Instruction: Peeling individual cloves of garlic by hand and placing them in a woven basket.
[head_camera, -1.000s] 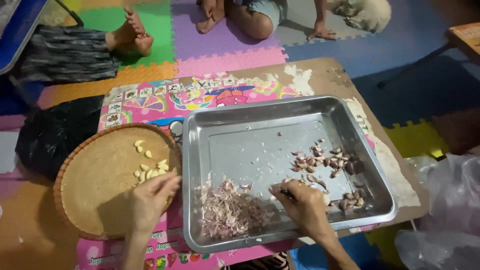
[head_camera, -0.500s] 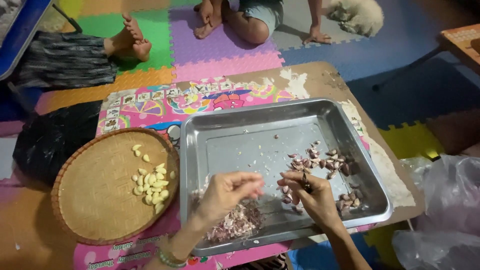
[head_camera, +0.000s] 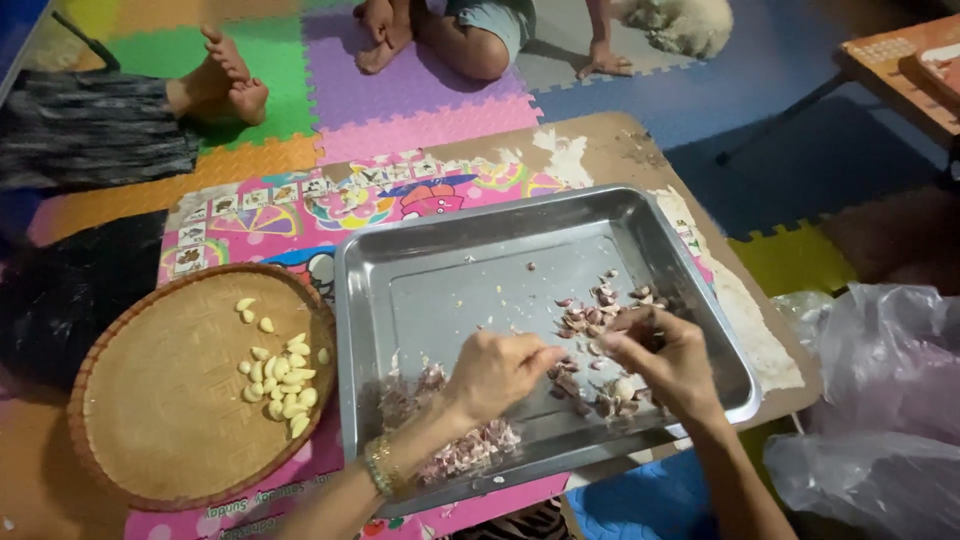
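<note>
Both your hands meet lower right of centre over the tray: left hand and right hand pinching one garlic clove between them, mid-peel. Next, I'd judge, it needs dropping with the peeled cloves in the basket, lower left.

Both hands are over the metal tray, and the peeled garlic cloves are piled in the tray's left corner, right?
Not quite. Both hands, left hand and right hand, are over the metal tray, but the peeled garlic cloves lie in the round woven basket beside it, as the head view shows.
</note>
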